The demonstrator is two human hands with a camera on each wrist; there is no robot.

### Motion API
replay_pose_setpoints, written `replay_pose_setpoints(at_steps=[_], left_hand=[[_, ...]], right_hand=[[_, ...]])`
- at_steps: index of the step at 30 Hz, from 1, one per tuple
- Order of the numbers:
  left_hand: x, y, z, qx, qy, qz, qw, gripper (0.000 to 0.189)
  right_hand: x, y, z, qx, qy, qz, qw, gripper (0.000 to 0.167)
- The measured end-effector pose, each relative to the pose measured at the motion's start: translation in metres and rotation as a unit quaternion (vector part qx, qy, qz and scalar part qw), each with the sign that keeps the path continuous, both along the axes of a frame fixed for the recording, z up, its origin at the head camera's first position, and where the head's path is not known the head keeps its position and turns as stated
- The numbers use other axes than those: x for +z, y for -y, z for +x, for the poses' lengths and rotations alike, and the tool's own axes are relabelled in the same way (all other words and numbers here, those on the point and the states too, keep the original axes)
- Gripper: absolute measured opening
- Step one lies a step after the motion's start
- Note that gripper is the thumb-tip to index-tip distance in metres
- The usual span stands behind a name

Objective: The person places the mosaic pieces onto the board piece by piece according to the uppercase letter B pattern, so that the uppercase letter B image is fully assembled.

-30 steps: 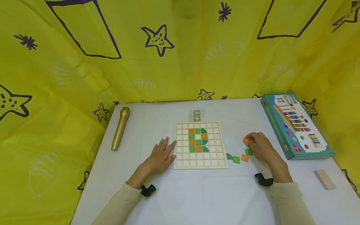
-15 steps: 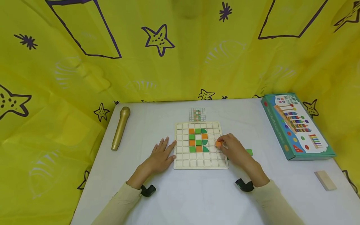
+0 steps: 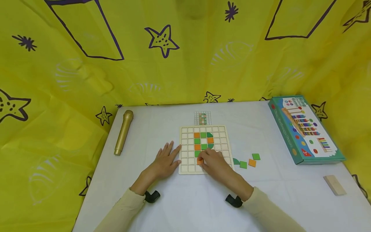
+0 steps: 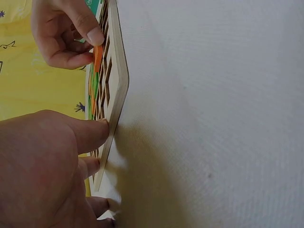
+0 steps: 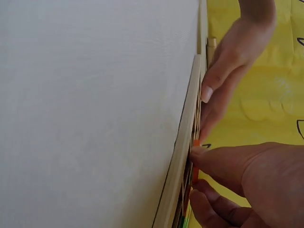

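Observation:
A pale wooden grid board [image 3: 185, 168] lies on the white table, with orange squares, green squares and dark green curved pieces set in its cells. My right hand [image 3: 215, 163] is over its lower middle and pinches an orange square tile [image 3: 200, 161] between thumb and fingers, just below the lowest filled row. In the left wrist view the orange tile [image 4: 98, 58] stands tilted at the grid. My left hand [image 3: 164, 161] lies with spread fingers along the board's left edge, thumb and a fingertip touching it. The right hand hides part of the pattern.
Right of the board lie green square tiles [image 3: 243, 165], an orange tile [image 3: 252, 162] and a dark green curved piece [image 3: 236, 161]. A pattern card [image 3: 203, 118] sits behind the board. Around are a gold microphone [image 3: 124, 132], a game box [image 3: 307, 130] and a wooden block [image 3: 334, 185].
My right hand has carried the orange square tile leftward from the loose tiles at the right, over the board, to its lower middle. The left hand has stayed at the board's edge.

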State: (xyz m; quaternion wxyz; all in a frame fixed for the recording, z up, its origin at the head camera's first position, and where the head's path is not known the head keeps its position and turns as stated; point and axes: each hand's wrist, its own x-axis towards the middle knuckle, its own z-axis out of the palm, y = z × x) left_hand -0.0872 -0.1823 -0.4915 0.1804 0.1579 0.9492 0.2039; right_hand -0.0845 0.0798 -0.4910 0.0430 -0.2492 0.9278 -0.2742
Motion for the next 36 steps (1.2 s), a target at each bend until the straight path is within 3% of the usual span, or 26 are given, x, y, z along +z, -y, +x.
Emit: replay_pose_setpoints(at_steps=[4, 12, 20, 24, 28, 36], left_hand=[[0.001, 0.000, 0.000, 0.001, -0.001, 0.001, 1.0000, 0.066], [0.002, -0.001, 0.001, 0.002, 0.000, 0.006, 1.0000, 0.066], [0.001, -0.001, 0.001, 0.002, -0.002, 0.008, 1.0000, 0.065], [0.000, -0.002, 0.001, 0.002, -0.001, 0.006, 1.0000, 0.066], [0.000, -0.002, 0.001, 0.001, 0.001, 0.004, 1.0000, 0.066], [-0.001, -0.001, 0.001, 0.001, 0.005, -0.004, 1.0000, 0.067]], right_hand=[[0.000, 0.006, 0.001, 0.001, -0.023, 0.005, 0.9997, 0.012], [0.000, 0.007, 0.001, 0.010, -0.020, 0.023, 0.9995, 0.014], [-0.002, -0.004, 0.004, 0.035, -0.055, 0.006, 0.9979, 0.020], [0.001, -0.022, 0.005, 0.021, -0.029, -0.001, 0.9994, 0.026], [0.007, -0.050, 0.005, -0.023, 0.006, 0.009, 0.9997, 0.030], [0.026, -0.117, 0.004, -0.091, 0.075, 0.050, 0.9917, 0.044]])
